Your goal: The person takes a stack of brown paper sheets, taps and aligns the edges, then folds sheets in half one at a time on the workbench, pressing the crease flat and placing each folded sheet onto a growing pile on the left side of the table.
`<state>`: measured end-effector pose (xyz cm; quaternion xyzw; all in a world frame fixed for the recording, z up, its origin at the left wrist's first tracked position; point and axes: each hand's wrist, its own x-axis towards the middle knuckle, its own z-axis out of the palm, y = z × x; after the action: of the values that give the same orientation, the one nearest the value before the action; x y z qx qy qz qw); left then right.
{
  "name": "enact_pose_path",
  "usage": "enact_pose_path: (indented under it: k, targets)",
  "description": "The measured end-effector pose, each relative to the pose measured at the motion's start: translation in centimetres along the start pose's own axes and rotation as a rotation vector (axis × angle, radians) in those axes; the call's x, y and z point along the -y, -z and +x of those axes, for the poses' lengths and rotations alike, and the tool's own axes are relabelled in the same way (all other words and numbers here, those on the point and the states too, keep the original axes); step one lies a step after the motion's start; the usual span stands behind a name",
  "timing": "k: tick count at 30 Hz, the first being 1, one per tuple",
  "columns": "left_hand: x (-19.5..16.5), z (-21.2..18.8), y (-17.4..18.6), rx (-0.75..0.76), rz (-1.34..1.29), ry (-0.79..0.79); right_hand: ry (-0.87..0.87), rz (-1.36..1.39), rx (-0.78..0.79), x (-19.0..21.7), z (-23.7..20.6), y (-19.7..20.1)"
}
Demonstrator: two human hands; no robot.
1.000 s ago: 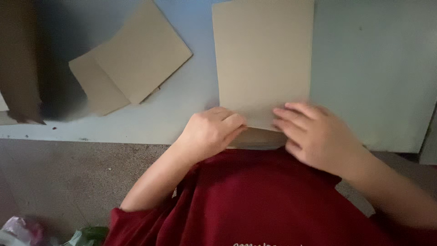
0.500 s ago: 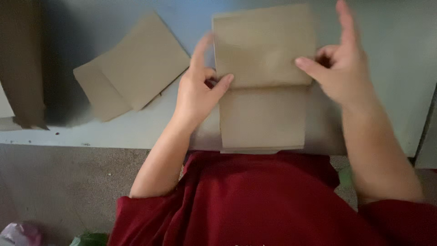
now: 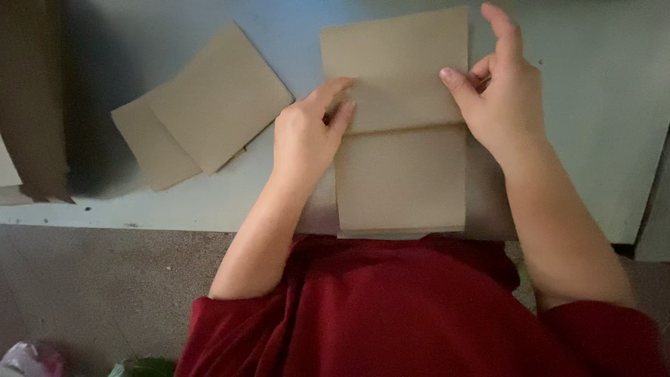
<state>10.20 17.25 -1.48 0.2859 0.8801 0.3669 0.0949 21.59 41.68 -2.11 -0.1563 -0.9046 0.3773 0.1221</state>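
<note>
A tan paper sheet lies on the pale table, its near part folded up so that a flap covers the far half. My left hand presses on the flap's left edge near the fold line. At the flap's right edge my right hand touches it with the thumb, the other fingers raised and apart. A dark red shirt fills the lower part of the view.
Two folded tan paper pieces lie overlapped on the table to the left. A brown cardboard piece stands at the far left. The table's near edge runs above a speckled floor.
The sheet's near end was folded up and over the far half a second ago. Since half a second ago both hands stay at the flap's sides, barely shifted.
</note>
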Motion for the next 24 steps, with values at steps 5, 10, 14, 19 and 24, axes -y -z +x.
enact_pose_path:
  k: [5, 10, 14, 19, 24]
  targets:
    - [-0.3, -0.1, 0.7, 0.062, 0.189, 0.010, 0.161, -0.495, -0.026, 2.5, -0.2, -0.6]
    - [-1.1, -0.8, 0.7, 0.071, 0.375, -0.017, 0.562, -0.567, 0.242, 5.9, -4.1, -3.5]
    - [-2.0, -1.3, 1.5, 0.109, 0.314, 0.009, 0.345, -0.575, 0.338, 2.4, -6.9, -0.9]
    - [-2.4, -0.9, 3.2, -0.091, 0.552, -0.376, 0.278, -0.690, 0.206, -0.5, -8.6, 3.9]
    - [-2.9, -0.1, 1.5, 0.102, 0.444, -0.663, 0.479, -0.284, 0.392, 2.9, -10.0, 4.7]
